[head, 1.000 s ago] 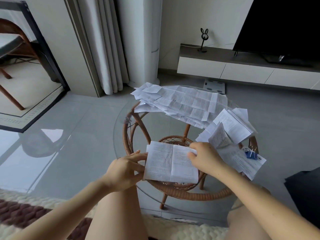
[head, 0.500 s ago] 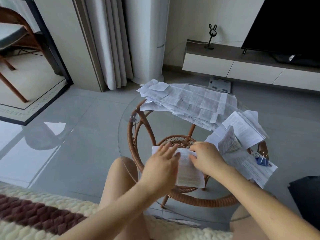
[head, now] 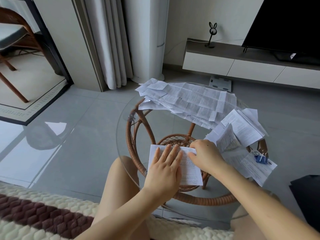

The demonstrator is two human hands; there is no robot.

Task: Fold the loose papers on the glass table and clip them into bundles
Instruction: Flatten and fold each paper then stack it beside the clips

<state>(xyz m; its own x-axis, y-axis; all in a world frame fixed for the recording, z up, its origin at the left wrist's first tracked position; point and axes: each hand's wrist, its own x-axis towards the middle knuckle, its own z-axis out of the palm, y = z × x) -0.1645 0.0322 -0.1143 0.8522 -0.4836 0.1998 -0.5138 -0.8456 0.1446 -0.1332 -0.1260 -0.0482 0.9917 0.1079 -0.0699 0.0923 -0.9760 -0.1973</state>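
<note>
Hands: left hand (head: 164,168) lay flat, palm down, fingers straight and slightly spread toward 12 o'clock, pressing the folded sheet (head: 190,172). Right hand (head: 206,156) was knuckles-up, fingers curled at the sheet's 1 o'clock corner; pinch or press could not be told. Sheet lay at 6 o'clock on the glass table (head: 173,125), long axis 12-to-6.

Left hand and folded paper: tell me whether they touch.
Touching. The head view shows the left hand lying flat, fingers straight, on the folded paper, with no gap between them.
</note>
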